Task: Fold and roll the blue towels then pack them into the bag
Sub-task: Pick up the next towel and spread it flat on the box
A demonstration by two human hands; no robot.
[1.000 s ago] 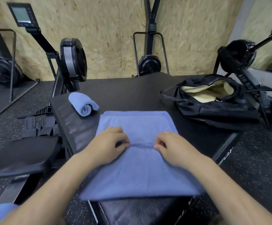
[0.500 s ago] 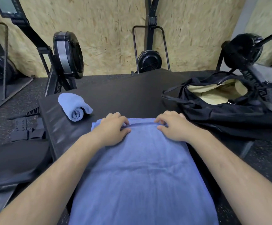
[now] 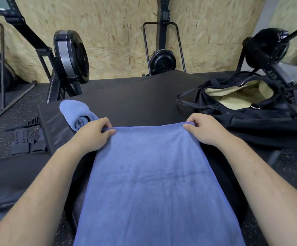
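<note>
Our left hand [image 3: 92, 134] pinches the far left corner of the blue towel [image 3: 153, 183], thumb and curled fingers closed on its hem. Our right hand [image 3: 206, 130] pinches the far right corner the same way. Between them the hem runs taut, and the towel stretches flat from the near edge of the black bench [image 3: 144, 100] toward its middle. Just beyond our left hand, by the bench's left edge, lies a rolled towel [image 3: 75, 112]. At the right edge sits the black bag [image 3: 250, 118], open, showing its pale lining. Farther off, rowing machines [image 3: 69, 55] stand against a chipboard wall [image 3: 117, 32].
</note>
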